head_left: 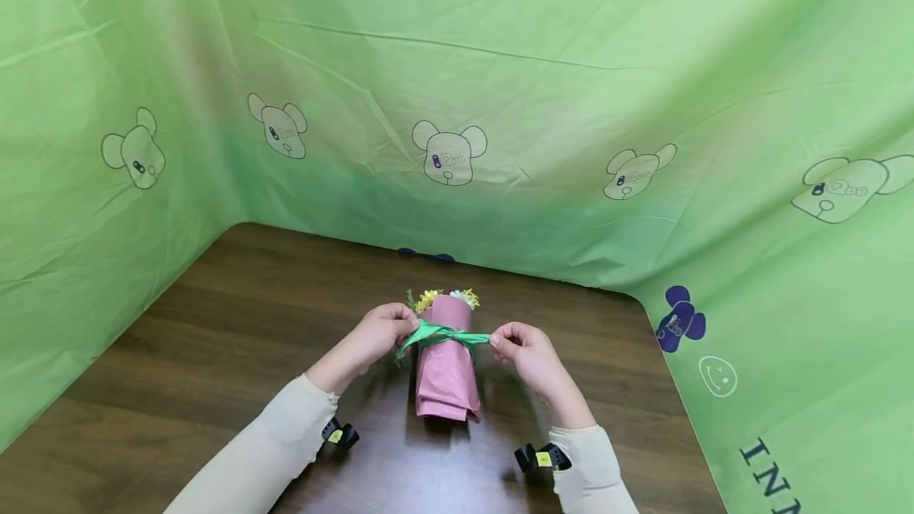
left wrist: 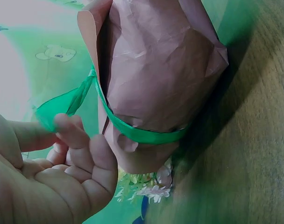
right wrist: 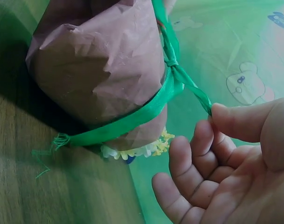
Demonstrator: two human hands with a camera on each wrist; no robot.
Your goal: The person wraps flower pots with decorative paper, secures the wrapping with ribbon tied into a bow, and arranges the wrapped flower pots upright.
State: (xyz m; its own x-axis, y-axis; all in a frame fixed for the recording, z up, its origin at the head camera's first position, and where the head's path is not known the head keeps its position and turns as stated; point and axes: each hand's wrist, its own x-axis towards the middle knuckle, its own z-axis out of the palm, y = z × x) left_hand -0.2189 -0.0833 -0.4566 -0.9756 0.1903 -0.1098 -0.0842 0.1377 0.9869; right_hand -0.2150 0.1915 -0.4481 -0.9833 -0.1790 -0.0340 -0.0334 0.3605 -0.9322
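A small bouquet wrapped in pink paper (head_left: 448, 383) lies on the table, its yellow and white flowers (head_left: 428, 300) pointing to the back. Round the wrap runs a green ribbon (head_left: 450, 334), knotted on top at the middle. My left hand (head_left: 374, 335) pinches one side of the ribbon between thumb and fingers, left of the bouquet. On the other side my right hand (head_left: 527, 355) pinches a ribbon end, drawn out taut from the knot (right wrist: 172, 63). One frayed ribbon end (right wrist: 61, 140) hangs loose beside the wrap in the right wrist view.
The brown wooden table (head_left: 236, 324) carries the bouquet. Green cloth (head_left: 457, 62) printed with bear heads walls it in at the back and both sides. A black wrist camera (head_left: 343, 435) sits on the left wrist, another wrist camera (head_left: 539, 458) on the right.
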